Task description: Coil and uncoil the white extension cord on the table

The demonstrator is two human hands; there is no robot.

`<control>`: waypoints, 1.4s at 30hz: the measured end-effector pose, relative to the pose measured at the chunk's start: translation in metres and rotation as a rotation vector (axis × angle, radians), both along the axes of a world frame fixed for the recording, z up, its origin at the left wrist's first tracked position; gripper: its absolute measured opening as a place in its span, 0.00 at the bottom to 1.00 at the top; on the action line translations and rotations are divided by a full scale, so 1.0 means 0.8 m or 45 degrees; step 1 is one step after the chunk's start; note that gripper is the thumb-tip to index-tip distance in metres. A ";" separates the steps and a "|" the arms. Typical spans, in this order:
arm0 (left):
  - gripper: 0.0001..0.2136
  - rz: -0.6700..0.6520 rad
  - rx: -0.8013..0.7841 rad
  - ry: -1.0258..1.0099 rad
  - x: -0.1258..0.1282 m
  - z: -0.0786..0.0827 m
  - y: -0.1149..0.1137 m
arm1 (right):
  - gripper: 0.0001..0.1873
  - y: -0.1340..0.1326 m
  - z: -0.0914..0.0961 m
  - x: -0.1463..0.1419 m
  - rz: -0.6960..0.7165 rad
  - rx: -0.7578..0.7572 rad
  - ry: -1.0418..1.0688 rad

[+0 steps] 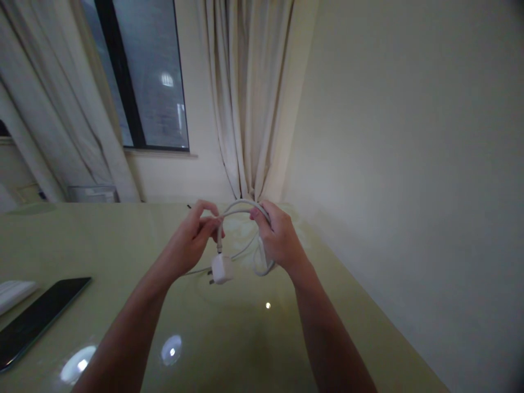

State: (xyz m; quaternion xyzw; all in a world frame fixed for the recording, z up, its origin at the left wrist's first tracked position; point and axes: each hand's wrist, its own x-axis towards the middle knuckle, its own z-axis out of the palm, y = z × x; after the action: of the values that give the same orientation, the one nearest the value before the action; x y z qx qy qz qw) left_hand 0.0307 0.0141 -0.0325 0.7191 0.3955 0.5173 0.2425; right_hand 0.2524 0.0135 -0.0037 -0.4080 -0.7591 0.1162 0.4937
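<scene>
Crosswise, the cable arches between left fingers and right fingers pinching it, plug hanging, prongs leftward.

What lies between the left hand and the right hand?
In the head view, two arched strands of thin white cable span from the left hand to the right hand.

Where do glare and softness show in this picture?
Head view: bright round reflections on the glossy pale-green tabletop; a pale light patch in the dark-framed glass window; dim lighting overall; soft fine detail on the white cube-shaped plug.
</scene>
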 end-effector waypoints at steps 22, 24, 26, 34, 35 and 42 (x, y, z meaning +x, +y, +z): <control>0.08 0.257 0.904 0.113 0.002 0.002 -0.010 | 0.30 0.014 -0.008 0.004 0.417 -0.288 0.565; 0.06 0.302 0.826 0.010 0.006 0.004 -0.011 | 0.32 0.017 -0.011 0.001 0.487 -0.352 0.553; 0.08 0.310 0.753 -0.031 0.009 0.007 -0.012 | 0.34 0.018 -0.014 -0.002 0.531 -0.356 0.526; 0.11 0.327 0.448 -0.350 0.010 0.016 -0.020 | 0.40 0.012 -0.011 0.005 0.528 -0.241 0.344; 0.12 0.353 0.384 -0.366 0.009 0.015 -0.019 | 0.40 0.015 -0.012 0.005 0.527 -0.250 0.332; 0.10 0.367 0.147 -0.816 0.003 0.014 0.001 | 0.41 0.057 -0.033 0.014 0.265 -0.257 0.280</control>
State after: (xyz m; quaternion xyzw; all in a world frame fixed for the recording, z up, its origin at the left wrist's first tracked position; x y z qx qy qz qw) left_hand 0.0334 0.0147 -0.0211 0.4697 0.3668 0.7670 0.2379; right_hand 0.2632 0.0594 -0.0301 -0.3597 -0.7232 0.2862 0.5154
